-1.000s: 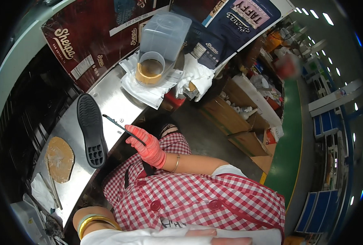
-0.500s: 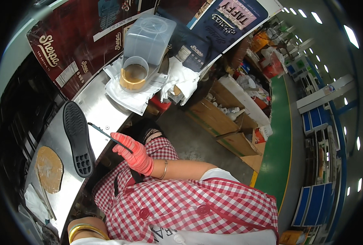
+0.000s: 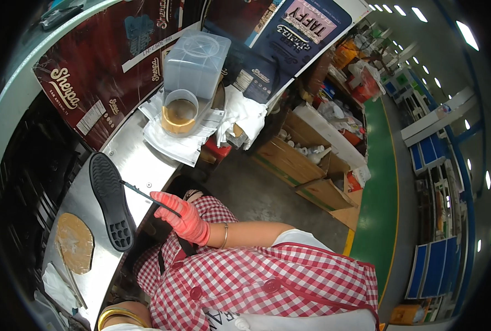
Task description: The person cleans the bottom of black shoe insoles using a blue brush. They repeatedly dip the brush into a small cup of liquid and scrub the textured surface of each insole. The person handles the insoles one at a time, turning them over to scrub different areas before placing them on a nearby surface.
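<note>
In a pink striped glove, my right hand (image 3: 183,219) is closed around a thin dark green stick (image 3: 156,201) that looks like a slim brush. The stick's dark tip lies at the right edge of a black shoe sole (image 3: 113,199). The sole rests on the metal bench, its ridged tread and square-patterned heel facing up. Of my left arm, only a part with a gold bangle (image 3: 113,313) shows at the lower edge; my left hand is out of view.
On the bench (image 3: 132,149) lie a brown round pad (image 3: 75,243) with a thin rod, and white paper. A clear cup (image 3: 179,113) with tan contents stands before a translucent plastic box (image 3: 194,63). Cardboard cartons (image 3: 289,160) stand on the floor at right.
The whole view has shifted slightly, so the bench things sit lower in the picture. The stick's tip has come closer to the sole's edge; my right hand keeps its grip.
</note>
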